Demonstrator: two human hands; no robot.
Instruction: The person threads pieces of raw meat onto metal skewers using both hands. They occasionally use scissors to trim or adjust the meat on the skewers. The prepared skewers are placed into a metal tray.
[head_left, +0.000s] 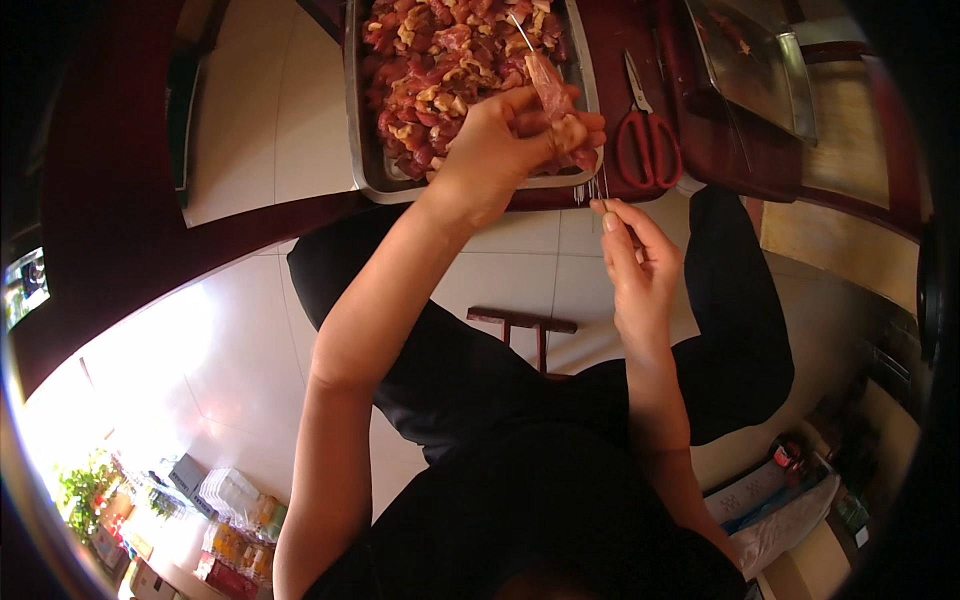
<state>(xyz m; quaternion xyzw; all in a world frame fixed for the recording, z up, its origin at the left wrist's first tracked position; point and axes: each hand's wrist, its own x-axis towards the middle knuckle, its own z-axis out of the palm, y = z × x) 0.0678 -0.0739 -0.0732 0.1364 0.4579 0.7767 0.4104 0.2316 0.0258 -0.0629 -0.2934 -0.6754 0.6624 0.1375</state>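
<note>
A metal tray (590, 82) of raw meat pieces (450, 60) lies before me. Over its near right corner, my left hand (510, 142) holds threaded meat (550, 86) on a thin metal skewer (522, 34), whose bare tip sticks out at the far end. Just below that corner, my right hand (637, 247) pinches a thin metal skewer end between thumb and forefinger; whether it belongs to the same skewer is hard to tell. More skewer ends (581, 193) show at the tray's near edge. Scissors with red handles (649, 150) rest on the dark red surface, right of the tray.
Farther right stands a second metal tray (799, 90) with a few meat pieces, and thin skewers (739, 139) near its edge. A wooden stool part (521, 320) shows on the tiled floor between my legs. Packages (232, 517) stand lower left, bags and boxes (780, 510) lower right.
</note>
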